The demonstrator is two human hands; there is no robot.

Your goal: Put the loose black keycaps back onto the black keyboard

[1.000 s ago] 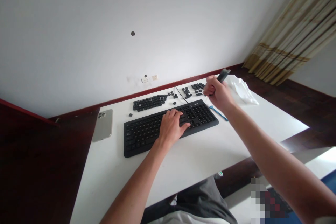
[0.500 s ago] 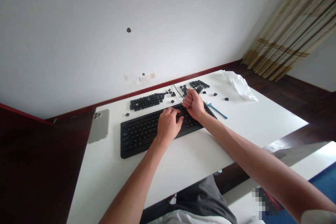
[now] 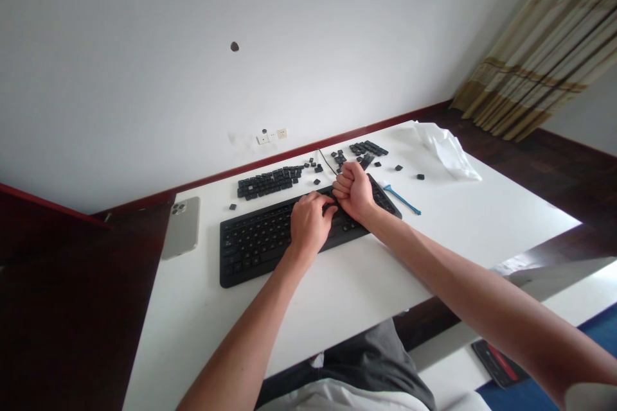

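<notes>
A black keyboard lies on the white table. My left hand rests on its right-middle keys, fingers laid over them and holding nothing. My right hand is a fist just right of it, over the keyboard's upper right part, closed on a dark tool whose end sticks out beyond the knuckles. The two hands touch at the fingers. Loose black keycaps lie in a row behind the keyboard and in a second cluster beyond my right hand.
A phone lies face down at the table's left edge. A thin blue tool sits right of the keyboard, with single keycaps nearby. A white plastic bag is at the far right corner. Curtains hang at right.
My right hand came down from the far right, where it held the dark tool raised, to the keyboard beside my left hand. The left hand stayed on the keys.
</notes>
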